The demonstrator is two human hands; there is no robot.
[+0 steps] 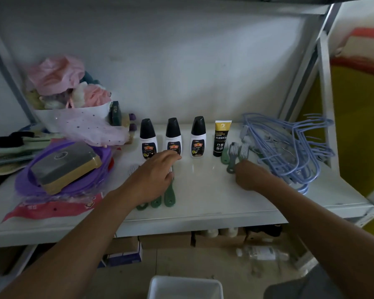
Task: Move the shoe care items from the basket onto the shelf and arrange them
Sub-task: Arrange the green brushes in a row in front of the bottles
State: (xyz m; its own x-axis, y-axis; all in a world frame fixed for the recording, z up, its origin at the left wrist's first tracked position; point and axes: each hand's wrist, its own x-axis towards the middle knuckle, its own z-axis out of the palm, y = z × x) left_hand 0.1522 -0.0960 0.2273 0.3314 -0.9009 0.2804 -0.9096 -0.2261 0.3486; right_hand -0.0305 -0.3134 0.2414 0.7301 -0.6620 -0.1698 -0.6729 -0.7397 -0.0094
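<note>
Resting palm-down on the white metal shelf point(203, 201), the left hand point(153, 175) lies flat with fingers spread over three green plastic shoe brushes point(170, 197), whose handles poke out toward the shelf's front edge; it covers them rather than gripping them. The right hand point(249, 175) is curled at the handle end of a grey plastic brush point(232, 157), but whether its fingers pinch the handle cannot be told. Beside that brush lie a small green brush point(225, 155) and a white-bristled brush point(244, 148). Behind stand three white shoe-polish bottles with black caps point(173, 137) in a row, then a black-and-yellow tube point(221, 138). A white plastic basket point(185, 287) sits below, near the floor. Blue wire hangers point(289, 147) are heaped at the right.
</note>
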